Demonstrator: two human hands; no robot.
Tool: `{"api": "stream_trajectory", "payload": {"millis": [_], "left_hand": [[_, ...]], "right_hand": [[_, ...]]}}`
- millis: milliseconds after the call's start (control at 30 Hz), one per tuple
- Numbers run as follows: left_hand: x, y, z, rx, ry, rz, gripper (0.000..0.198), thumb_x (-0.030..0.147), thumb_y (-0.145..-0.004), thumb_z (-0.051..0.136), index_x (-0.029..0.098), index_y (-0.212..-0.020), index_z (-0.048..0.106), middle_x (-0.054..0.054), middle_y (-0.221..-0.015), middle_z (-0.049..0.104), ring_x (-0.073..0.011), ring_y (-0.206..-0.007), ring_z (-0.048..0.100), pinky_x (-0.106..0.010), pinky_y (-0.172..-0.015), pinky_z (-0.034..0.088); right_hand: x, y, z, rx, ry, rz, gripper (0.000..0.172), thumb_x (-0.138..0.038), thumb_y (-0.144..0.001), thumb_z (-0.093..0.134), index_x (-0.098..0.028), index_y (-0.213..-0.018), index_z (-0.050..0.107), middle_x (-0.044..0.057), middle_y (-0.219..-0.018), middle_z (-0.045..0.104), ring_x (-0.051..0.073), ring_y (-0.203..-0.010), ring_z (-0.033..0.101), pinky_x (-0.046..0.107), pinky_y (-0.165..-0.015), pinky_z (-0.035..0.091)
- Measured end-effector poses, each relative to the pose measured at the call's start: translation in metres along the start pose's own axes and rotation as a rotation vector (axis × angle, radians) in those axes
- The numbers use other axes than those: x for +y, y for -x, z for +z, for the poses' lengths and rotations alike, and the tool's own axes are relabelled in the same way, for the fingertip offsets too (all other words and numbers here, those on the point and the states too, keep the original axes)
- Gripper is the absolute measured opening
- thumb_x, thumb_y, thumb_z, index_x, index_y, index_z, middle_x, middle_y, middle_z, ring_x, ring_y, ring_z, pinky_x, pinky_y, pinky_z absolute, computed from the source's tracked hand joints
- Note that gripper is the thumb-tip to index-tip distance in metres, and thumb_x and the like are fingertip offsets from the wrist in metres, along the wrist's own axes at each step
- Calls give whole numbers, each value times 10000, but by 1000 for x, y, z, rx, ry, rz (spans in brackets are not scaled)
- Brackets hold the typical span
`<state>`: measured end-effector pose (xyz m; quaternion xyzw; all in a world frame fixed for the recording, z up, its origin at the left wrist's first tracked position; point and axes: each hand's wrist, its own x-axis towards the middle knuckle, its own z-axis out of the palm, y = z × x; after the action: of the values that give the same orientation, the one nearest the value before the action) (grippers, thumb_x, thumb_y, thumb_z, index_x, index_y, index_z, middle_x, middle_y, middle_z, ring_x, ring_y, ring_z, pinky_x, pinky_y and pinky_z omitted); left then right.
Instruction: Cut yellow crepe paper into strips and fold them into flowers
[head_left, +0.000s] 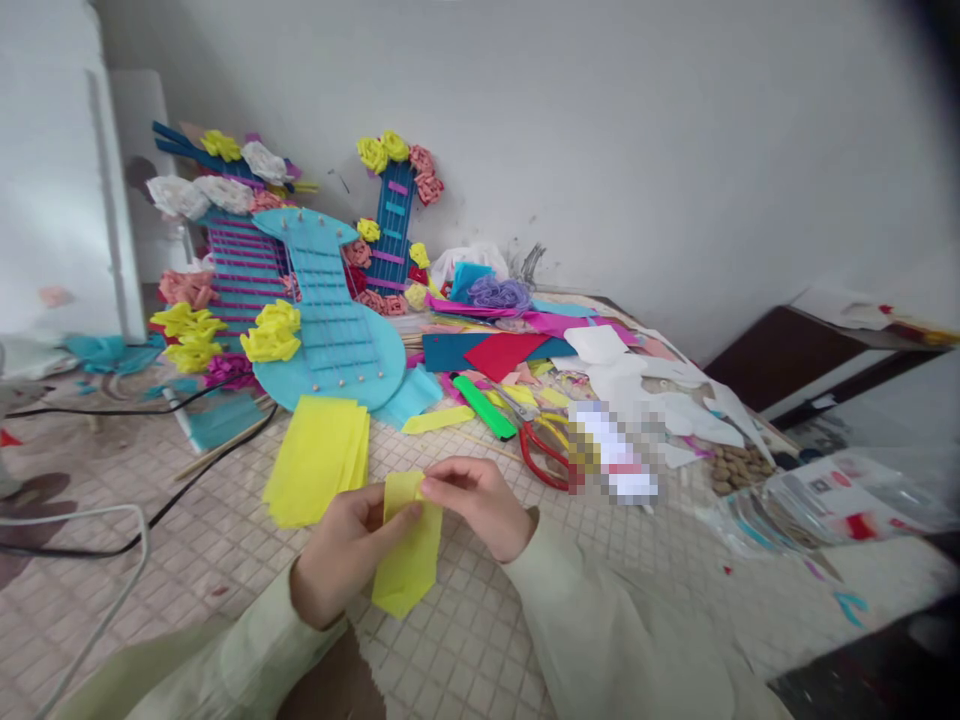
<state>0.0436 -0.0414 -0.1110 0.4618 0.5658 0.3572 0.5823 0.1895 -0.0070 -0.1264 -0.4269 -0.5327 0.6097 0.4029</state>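
My left hand (349, 545) is closed around a strip of yellow crepe paper (407, 570), its thumb lying across the front. At the strip's top right edge, my right hand (480, 500) pinches the paper between thumb and fingers. The strip hangs down toward me with a pointed lower end. Just beyond my left hand lies a stack of yellow crepe paper pieces (319, 460). Behind that stack a light blue guitar-shaped cutout (337, 320) with strings leans upright, yellow paper flowers (271, 333) at its side.
Red-handled scissors (546, 462) and a green cutter knife (484, 405) lie beyond my right hand. Paper scraps (517, 350) cover the back of the tiled table. A dark blue decorated guitar shape (391, 225) stands by the wall. Black cable (202, 480) runs along the left.
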Motion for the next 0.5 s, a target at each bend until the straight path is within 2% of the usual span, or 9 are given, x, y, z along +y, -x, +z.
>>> {"api": "stream_trajectory", "payload": {"millis": [333, 500], "left_hand": [[4, 1, 0, -35, 13, 18, 228, 382, -603, 631, 166, -662, 586, 43, -533, 534, -99, -483, 471, -191, -412, 350], [2, 1, 1, 9, -14, 31, 230, 388, -603, 635, 167, -599, 574, 54, -493, 491, -92, -449, 438, -188, -386, 323]], "right_hand": [[1, 0, 1, 36, -13, 32, 140, -269, -598, 697, -167, -680, 647, 1, -687, 624, 126, -650, 544, 270, -639, 424], [2, 1, 2, 35, -13, 28, 149, -269, -590, 699, -166, -685, 647, -3, -674, 618, 123, -631, 539, 272, -628, 425]]}}
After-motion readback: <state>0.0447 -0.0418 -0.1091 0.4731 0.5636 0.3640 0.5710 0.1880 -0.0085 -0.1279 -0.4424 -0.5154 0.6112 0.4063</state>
